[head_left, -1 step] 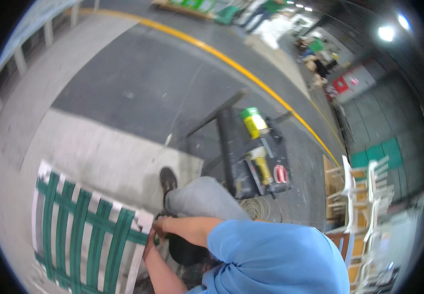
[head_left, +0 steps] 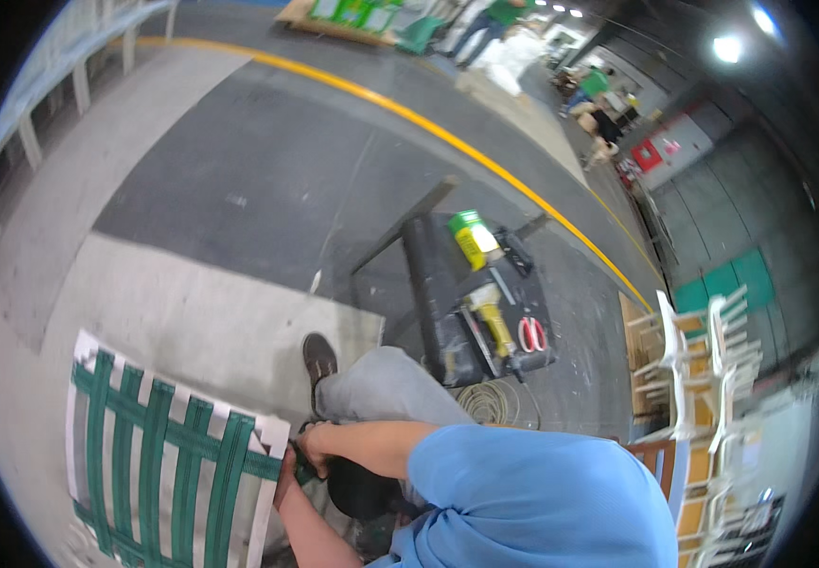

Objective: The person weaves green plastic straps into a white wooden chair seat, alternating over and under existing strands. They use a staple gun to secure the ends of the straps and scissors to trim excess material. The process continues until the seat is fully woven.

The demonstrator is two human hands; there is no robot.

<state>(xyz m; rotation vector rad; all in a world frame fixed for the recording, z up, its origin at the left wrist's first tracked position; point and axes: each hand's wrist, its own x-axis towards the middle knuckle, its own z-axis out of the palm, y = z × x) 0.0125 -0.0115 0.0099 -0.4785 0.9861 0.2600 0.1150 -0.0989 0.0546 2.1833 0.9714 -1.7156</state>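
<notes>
A white frame (head_left: 267,502) woven with green webbing straps (head_left: 158,421) stands at the lower left, tilted towards me. My left hand (head_left: 286,476) is at the frame's right-hand edge, its fingers closed around the end of a crosswise strap. Just above it, my right hand (head_left: 313,447) is bent inward against the same edge. Its fingers are curled on something dark and small that I cannot make out. My wrists and the frame's rim partly hide the fingertips.
A black low stand (head_left: 428,322) beyond my knee holds a green-and-yellow box (head_left: 474,239), a yellow nail or staple gun (head_left: 493,322) and red-handled scissors (head_left: 530,334). A coiled hose (head_left: 485,402) lies below. Stacked white chairs (head_left: 688,379) stand at the right. People work far off.
The whole view has shifted slightly, and the stand sits a little further left in the picture. Both hands stay at the same edge of the frame.
</notes>
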